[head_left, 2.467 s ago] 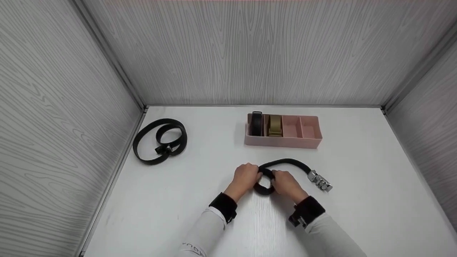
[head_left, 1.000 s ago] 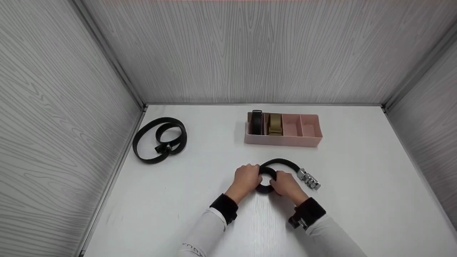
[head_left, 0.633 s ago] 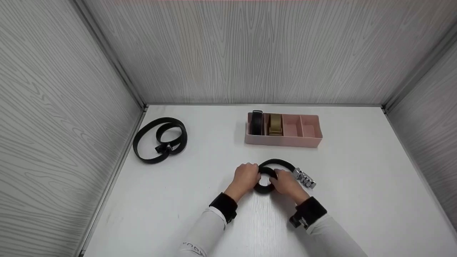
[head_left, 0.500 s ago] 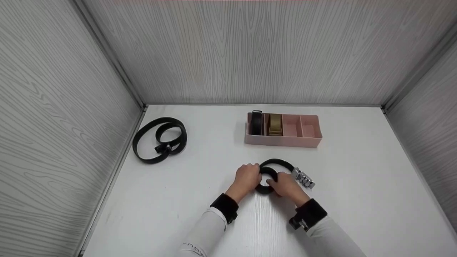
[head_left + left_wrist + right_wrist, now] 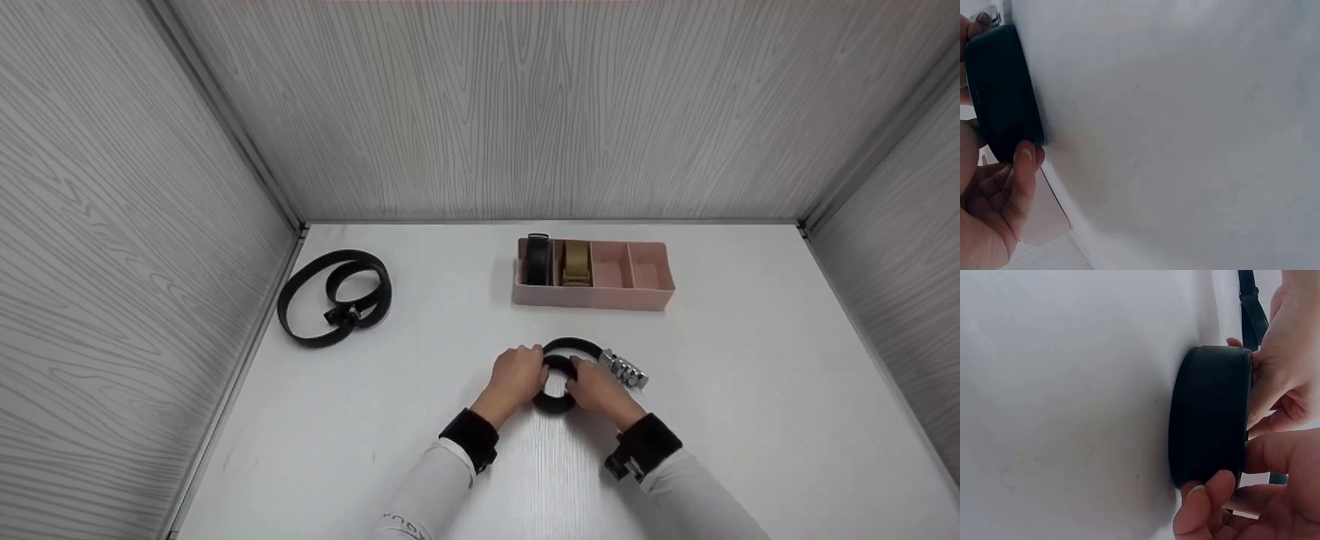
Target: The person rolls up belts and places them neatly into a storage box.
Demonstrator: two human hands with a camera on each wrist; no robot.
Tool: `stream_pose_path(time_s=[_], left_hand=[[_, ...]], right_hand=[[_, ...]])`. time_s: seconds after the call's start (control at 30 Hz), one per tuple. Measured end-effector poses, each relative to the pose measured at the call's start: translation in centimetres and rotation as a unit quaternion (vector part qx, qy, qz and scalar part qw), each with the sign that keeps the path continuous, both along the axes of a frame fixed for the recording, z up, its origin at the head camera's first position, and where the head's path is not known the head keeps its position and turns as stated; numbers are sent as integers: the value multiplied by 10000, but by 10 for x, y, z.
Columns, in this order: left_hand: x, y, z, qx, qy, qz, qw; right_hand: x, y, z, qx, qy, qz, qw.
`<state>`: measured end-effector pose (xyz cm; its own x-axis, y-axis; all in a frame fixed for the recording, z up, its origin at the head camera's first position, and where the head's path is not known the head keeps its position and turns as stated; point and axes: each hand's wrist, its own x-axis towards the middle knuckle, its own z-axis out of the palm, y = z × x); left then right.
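Observation:
A black belt (image 5: 554, 404) stands on its edge on the white table, mostly wound into a round coil. Its loose end curves behind the coil to a silver buckle (image 5: 624, 370) just right of my right hand. My left hand (image 5: 517, 375) pinches the coil's left side, thumb inside and fingers outside. On the opposite side my right hand (image 5: 600, 386) grips the coil the same way. Both wrist views show the smooth outer face of the belt coil (image 5: 1207, 416) between the two hands, its lower edge against the table.
Behind the hands stands a pink divided box (image 5: 592, 298). A rolled black belt (image 5: 538, 262) and a rolled tan belt (image 5: 577, 261) sit in its two left compartments. Another black belt (image 5: 292, 322) lies loosely looped at the table's left. Walls border the back and sides.
The loose tail has grown shorter and the buckle has been drawn leftward, close to my right hand. My fingers have shifted slightly on the coil. The box and the other belts stay put.

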<state>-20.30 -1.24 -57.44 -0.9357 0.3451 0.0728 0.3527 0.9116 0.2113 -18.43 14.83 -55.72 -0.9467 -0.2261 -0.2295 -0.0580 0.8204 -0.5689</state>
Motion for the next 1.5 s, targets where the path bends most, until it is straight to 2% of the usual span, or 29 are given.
stream_pose_path(time_s=[0.17, 0.27, 0.4, 0.5, 0.63, 0.87, 1.0, 1.17, 1.4, 1.5], left_hand=[[3, 2, -1, -141, 159, 187, 9996], [3, 2, 1, -138, 129, 255, 9995], [-1, 2, 5, -165, -110, 115, 9997], [-3, 1, 5, -209, -217, -44, 9995], [-3, 1, 3, -241, -146, -87, 9996], [-2, 3, 3, -243, -99, -36, 9996], [-3, 4, 6, -305, -142, -128, 9994], [-4, 4, 7, -436, -248, -393, 9980], [-2, 2, 7, -478, -130, -407, 9979], [-2, 2, 9, -409, -159, -439, 9981]], right_hand=[[4, 1, 1, -61, 76, -224, 9997], [6, -1, 2, -99, -66, -304, 9995], [5, -3, 3, -113, -151, -267, 9995], [4, -3, 2, -19, 101, -52, 9999], [4, -2, 0, 47, 431, 233, 9988], [9, 0, 4, 291, 123, -63, 9995], [10, -1, 3, 437, 321, 64, 9985], [8, 0, 1, 376, 417, 221, 9982], [9, 4, 6, 242, 180, -114, 9995], [10, 5, 7, 371, 231, -13, 9990]])
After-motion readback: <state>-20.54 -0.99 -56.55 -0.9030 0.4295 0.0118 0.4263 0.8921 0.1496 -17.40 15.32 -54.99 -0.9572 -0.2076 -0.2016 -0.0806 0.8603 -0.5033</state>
